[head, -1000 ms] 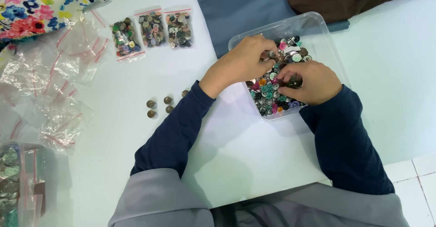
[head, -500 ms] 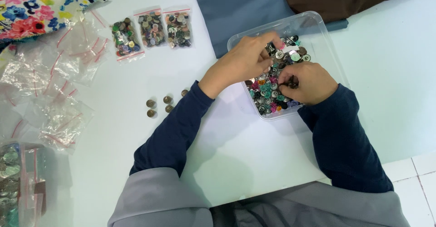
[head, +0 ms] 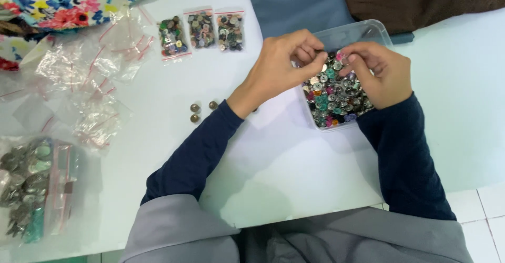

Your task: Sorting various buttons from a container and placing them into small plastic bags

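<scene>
Both the left hand (head: 284,65) and right hand (head: 380,73) have fingers pinched over small, hard, slippery buttons (head: 334,97) (light, best nipped by the rim) in the clear tub (head: 363,30).

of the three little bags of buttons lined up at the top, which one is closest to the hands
The rightmost small bag. It lies nearest the left hand; the middle bag and the leftmost bag sit farther off toward the floral cloth.

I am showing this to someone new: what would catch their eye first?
Probably the clear tub of many-coloured buttons at the upper right, with the left hand and right hand pinching over it. Next, three small filled bags lined up at the top, and empty bags heaped at the left.
</scene>
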